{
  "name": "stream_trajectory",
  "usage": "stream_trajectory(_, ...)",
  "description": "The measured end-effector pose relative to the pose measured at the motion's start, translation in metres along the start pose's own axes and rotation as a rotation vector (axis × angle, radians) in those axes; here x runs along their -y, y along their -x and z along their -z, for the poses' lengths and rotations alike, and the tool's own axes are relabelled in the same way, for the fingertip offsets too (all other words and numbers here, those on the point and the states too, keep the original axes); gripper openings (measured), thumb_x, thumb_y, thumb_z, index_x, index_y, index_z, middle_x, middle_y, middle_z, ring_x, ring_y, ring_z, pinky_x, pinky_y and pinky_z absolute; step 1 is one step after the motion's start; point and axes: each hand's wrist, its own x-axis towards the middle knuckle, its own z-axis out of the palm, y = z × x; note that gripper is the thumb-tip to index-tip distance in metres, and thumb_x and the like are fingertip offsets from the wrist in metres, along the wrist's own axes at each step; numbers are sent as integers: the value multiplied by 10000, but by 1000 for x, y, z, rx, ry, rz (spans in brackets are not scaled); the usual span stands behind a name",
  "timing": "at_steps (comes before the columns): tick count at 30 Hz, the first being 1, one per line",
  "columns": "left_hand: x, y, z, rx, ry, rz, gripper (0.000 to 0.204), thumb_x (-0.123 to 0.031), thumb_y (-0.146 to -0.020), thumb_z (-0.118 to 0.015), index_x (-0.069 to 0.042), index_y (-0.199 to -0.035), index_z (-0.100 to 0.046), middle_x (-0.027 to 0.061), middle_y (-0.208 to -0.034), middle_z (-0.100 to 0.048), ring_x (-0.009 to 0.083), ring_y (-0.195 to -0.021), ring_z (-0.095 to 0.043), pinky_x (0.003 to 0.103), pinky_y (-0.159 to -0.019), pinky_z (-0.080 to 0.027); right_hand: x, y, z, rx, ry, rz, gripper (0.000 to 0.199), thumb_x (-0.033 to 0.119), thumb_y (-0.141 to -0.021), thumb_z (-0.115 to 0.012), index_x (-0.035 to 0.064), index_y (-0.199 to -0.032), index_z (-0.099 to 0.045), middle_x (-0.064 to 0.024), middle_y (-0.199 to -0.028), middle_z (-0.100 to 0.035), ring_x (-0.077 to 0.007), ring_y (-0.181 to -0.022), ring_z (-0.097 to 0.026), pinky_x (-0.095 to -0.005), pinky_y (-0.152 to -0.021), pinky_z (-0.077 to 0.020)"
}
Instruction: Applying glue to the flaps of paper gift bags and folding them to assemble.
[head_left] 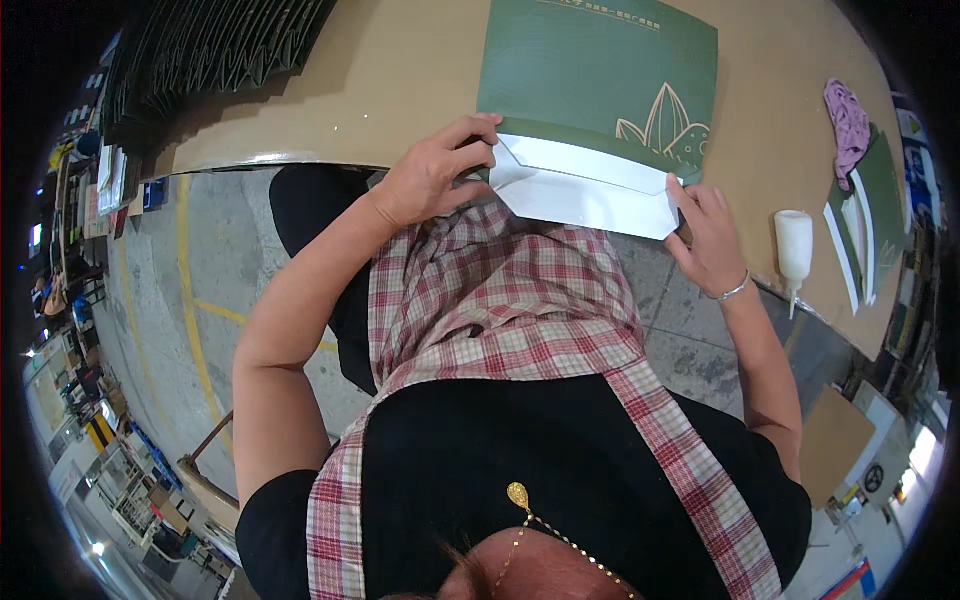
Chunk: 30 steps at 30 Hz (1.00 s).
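Your left hand (440, 172) and right hand (708, 232) held a green paper bag (600, 75) by its white flap's ends; it seemed light, crease-prone, best gripped there

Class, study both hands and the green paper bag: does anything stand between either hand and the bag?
Nothing visible does. The left hand and right hand grip the green paper bag directly, at opposite sides of its white folded end. The white bottle is farther right, out of the way.
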Motion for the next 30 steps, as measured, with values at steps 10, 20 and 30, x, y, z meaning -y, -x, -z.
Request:
stream_trajectory(10, -21, -13, -16, -173, 94, 238, 194, 14, -829, -594, -76, -1000, -609, 134, -1103, -564, 327, -1093, -586, 396, -873, -496, -3, -8, -28, -337, -311, -547, 329, 287, -790, -770, 50, -989, -658, -38, -576, -462, -161, -543, -467, -301, -528, -393)
stream_trajectory(20, -38, -57, -54, 192, -529, -79, 637, -233, -789, -652, -171, -1391, -455, 71, -1415, -428, 299, -1355, -353, 454, -1113, -298, 9, -19, -19, -341, 49, -686, 630, 467, -699, -803, 27, -1076, -556, -167, -989, -576, -323, -858, -568, -420, -745, -474)
stream_trajectory(30, -35, -49, -63, 47, -183, -83, 732, -528, -834, -587, -138, -1427, -408, 139, -1508, -336, 362, -1380, -314, 565, -1121, -194, -15, -19, -20, -316, -176, -613, 812, 254, -646, -853, -16, -1309, -470, -198, -1251, -553, -332, -1147, -543, -421, -973, -438)
